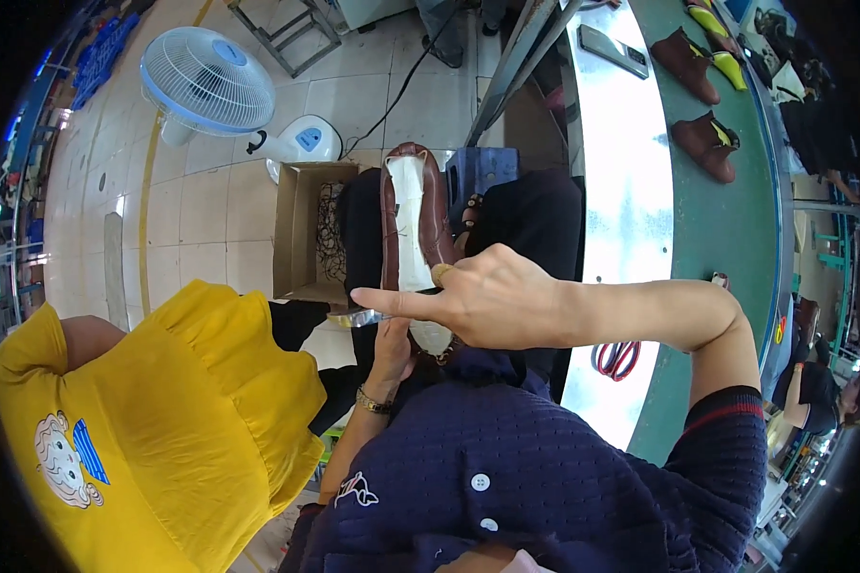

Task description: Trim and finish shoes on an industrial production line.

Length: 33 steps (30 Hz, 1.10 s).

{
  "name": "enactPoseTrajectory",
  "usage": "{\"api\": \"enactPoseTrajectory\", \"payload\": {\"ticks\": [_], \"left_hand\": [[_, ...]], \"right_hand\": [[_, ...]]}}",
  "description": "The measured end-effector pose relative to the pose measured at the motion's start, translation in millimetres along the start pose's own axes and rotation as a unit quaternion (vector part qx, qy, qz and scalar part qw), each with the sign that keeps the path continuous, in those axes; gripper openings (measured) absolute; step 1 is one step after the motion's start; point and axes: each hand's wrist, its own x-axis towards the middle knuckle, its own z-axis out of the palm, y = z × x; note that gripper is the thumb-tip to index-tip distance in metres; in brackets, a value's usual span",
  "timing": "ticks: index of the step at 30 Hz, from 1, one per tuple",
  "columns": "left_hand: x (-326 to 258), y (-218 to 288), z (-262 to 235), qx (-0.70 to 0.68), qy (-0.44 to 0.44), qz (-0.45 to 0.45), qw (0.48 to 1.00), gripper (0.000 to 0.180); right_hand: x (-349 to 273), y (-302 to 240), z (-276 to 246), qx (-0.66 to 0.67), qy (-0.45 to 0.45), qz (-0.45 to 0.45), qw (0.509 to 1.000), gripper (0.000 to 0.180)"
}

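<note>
While the left hand (390, 346) grips the heel end of the brown shoe (414, 224) from below at frame centre, sole side up with its white insole facing the camera, the right hand (478, 296) is closed around a thin metal tool (365, 316) laid across the shoe, index finger extended along it, likely for steadiness. Left of the shoe, an open cardboard box (296, 234) on the floor holds dark patterned material, unclear what. More brown shoes (705, 143) sit on the green table (726, 229), upper right.
</note>
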Motion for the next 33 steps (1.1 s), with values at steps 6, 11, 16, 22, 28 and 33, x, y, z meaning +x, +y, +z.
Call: {"api": "enactPoseTrajectory", "payload": {"ticks": [6, 11, 16, 22, 28, 33], "left_hand": [[-1.0, 8.7, 2.9, -0.007, 0.091, -0.082, 0.992, 0.051], [-4.4, 3.9, 0.6, 0.036, -0.021, -0.024, 0.999, 0.053], [-11.7, -27.2, -51.8, 0.173, -0.049, -0.021, 0.983, 0.051], [-4.5, 14.0, 3.5, 0.185, -0.054, -0.153, 0.969, 0.041], [17.7, 40.5, 7.3, 0.184, -0.114, -0.099, 0.971, 0.073], [71.9, 73.6, 20.2, -0.029, 0.012, -0.169, 0.985, 0.067]], "right_hand": [[-9.3, -4.2, 13.8, -0.051, 0.016, -0.016, 0.998, 0.08], [-15.3, -8.1, 29.7, -0.016, 0.012, 0.035, 0.999, 0.075], [-29.3, -32.7, 26.5, -0.05, 0.045, -0.065, 0.996, 0.059], [-28.2, -20.4, 32.5, -0.055, 0.001, 0.016, 0.998, 0.076], [-10.9, 6.2, 30.2, -0.04, -0.032, 0.074, 0.996, 0.08], [-37.3, 10.1, 29.5, 0.107, 0.147, 0.196, 0.963, 0.062]]}}
